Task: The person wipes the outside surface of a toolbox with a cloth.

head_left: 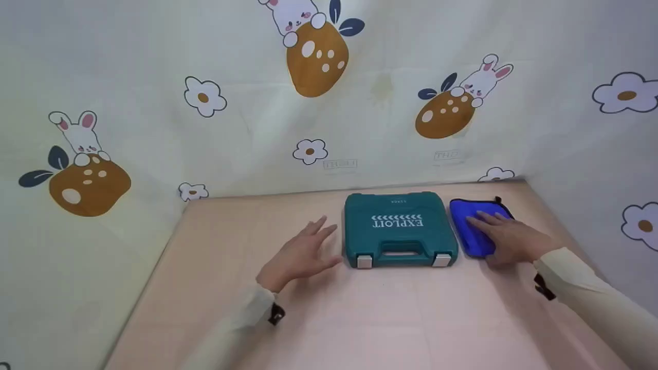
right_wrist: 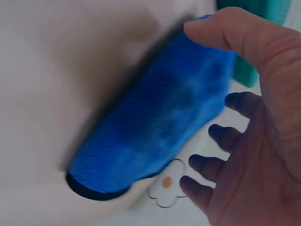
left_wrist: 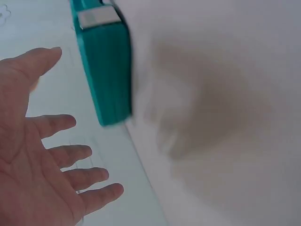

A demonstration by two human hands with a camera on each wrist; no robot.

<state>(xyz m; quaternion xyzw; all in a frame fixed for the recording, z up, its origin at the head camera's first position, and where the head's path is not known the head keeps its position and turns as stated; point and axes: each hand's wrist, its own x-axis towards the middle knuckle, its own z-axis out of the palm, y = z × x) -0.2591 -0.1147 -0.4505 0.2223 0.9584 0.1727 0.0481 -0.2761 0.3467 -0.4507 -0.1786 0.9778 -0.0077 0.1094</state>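
A teal plastic tool case (head_left: 401,231) with white "EXPLOIT" lettering lies flat on the table, its handle and two pale latches facing the near side. To its left, my left hand (head_left: 303,254) hovers with fingers spread, palm toward the case's side; the left wrist view shows a gap between them. Right of the case is a blue fabric pouch (head_left: 472,234) with black trim. Over its right part reaches my right hand (head_left: 514,239), fingers extended, hiding some of it. In the right wrist view, the thumb (right_wrist: 221,30) overlaps one end of the pouch.
The table (head_left: 380,318) has a plain pinkish-beige cover. Cloth walls (head_left: 247,144) printed with rabbits, fruit and flowers rise at the back and both sides. The pouch stands close beside the case, near the table's right edge.
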